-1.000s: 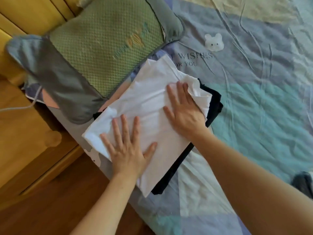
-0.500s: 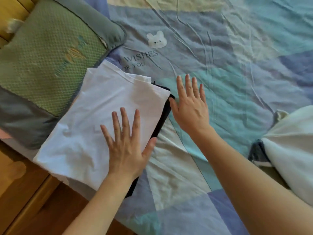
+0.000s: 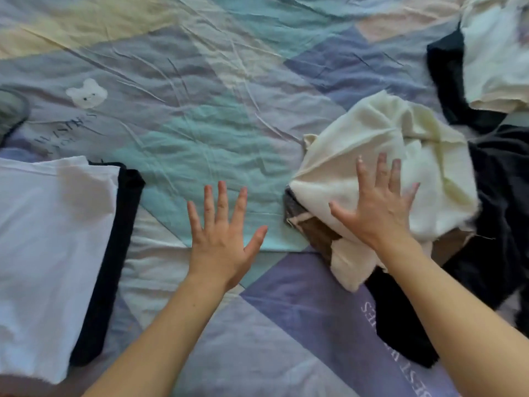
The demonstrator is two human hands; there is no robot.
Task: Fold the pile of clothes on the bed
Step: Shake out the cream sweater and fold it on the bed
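2 hands, left hand [image 3: 220, 239] and right hand [image 3: 375, 207], fingers spread straight, over rumpled cream garment [image 3: 372, 144].

At my left I see a folded white garment [image 3: 48, 239] lying flat on a folded black garment [image 3: 108, 253], whose edge shows along its right side. To my right a crumpled cream garment [image 3: 386, 156] heaps over brown fabric [image 3: 320, 239], with rumpled dark clothes [image 3: 495, 224] beside it and another pale piece [image 3: 498, 53] at the far corner.

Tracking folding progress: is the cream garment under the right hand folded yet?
Not folded: the cream garment lies crumpled and bunched under the right hand.
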